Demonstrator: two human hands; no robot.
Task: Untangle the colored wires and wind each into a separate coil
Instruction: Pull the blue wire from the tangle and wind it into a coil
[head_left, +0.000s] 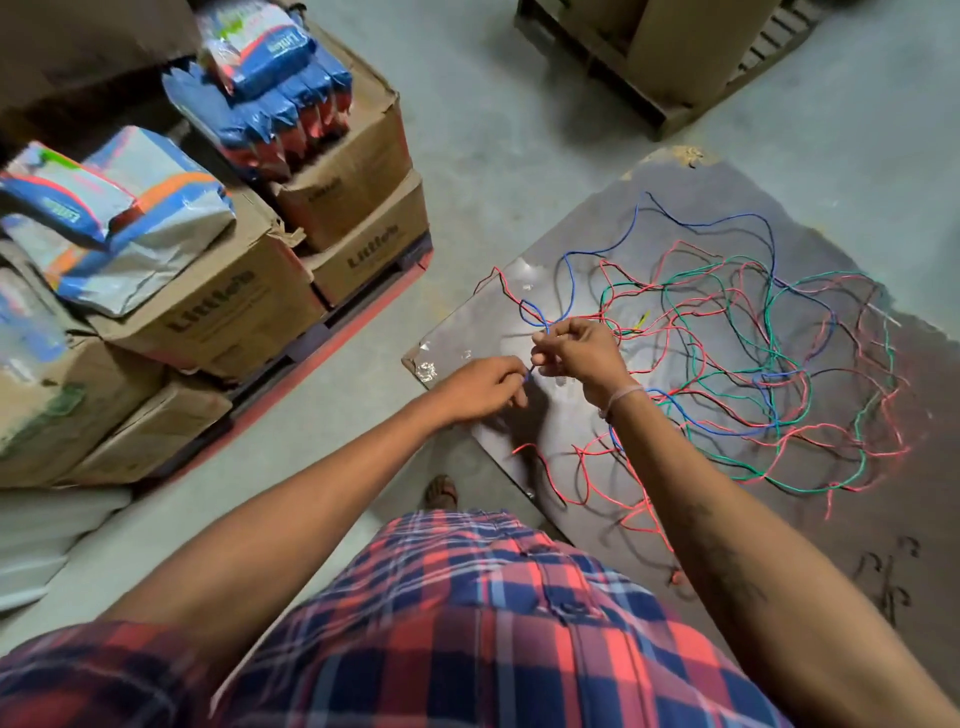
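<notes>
A loose tangle of red (691, 306), green (769, 338) and blue (706, 224) wires is spread over a dark board (587, 244). Near the board's left corner my left hand (480, 387) pinches the end of the blue wire. My right hand (582, 348), just to its right and slightly higher, grips the same blue wire a little further along, with red strands passing close by its fingers. The blue wire runs from my right hand up and across the pile.
Stacked cardboard boxes (218, 306) with blue-and-white packets (270, 78) on a red pallet stand to the left. A wooden pallet (649, 67) with a box sits at the top. Grey concrete floor (493, 104) surrounds the board. My foot (441, 491) is by the board's near edge.
</notes>
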